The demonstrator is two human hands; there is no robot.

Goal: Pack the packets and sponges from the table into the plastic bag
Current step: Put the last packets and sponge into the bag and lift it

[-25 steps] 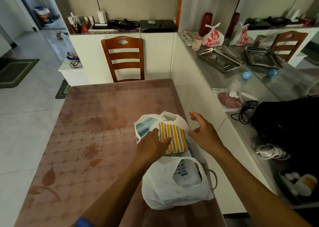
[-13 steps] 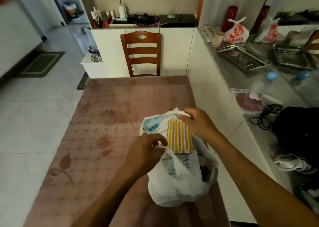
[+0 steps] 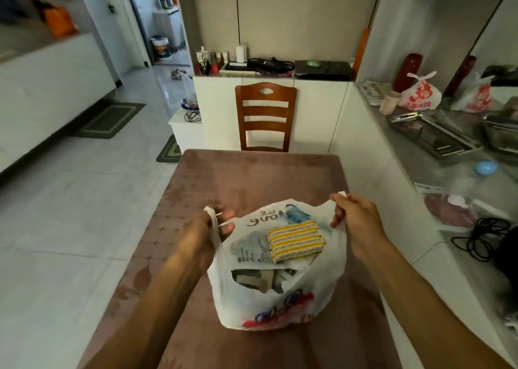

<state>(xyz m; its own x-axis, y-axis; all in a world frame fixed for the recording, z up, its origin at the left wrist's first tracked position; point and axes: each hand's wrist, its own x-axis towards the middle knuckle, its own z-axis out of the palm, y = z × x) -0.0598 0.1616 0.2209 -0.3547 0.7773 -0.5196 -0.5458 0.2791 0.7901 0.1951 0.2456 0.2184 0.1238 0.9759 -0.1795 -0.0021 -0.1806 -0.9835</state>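
Note:
A white plastic bag [image 3: 269, 304] stands on the pink patterned table [image 3: 252, 178], its mouth stretched wide. My left hand [image 3: 204, 237] grips the bag's left handle and my right hand [image 3: 356, 220] grips the right handle. Inside the bag a yellow-and-grey striped sponge [image 3: 295, 239] lies on top of a white printed packet [image 3: 252, 245]. A blue-and-white packet [image 3: 295, 214] shows behind the sponge. More packets sit deeper in the bag, partly hidden by its front wall.
A wooden chair [image 3: 265, 116] stands at the table's far end. To the right runs a grey counter [image 3: 420, 155] with metal trays, a blue ball [image 3: 487, 167], a black cable [image 3: 482, 237] and a tied white bag [image 3: 420, 93]. Tiled floor lies left.
Both hands moved from the sponge and packet to the bag's handles and pulled them apart. The sponge and packets now lie inside the opened bag. The camera tilted up.

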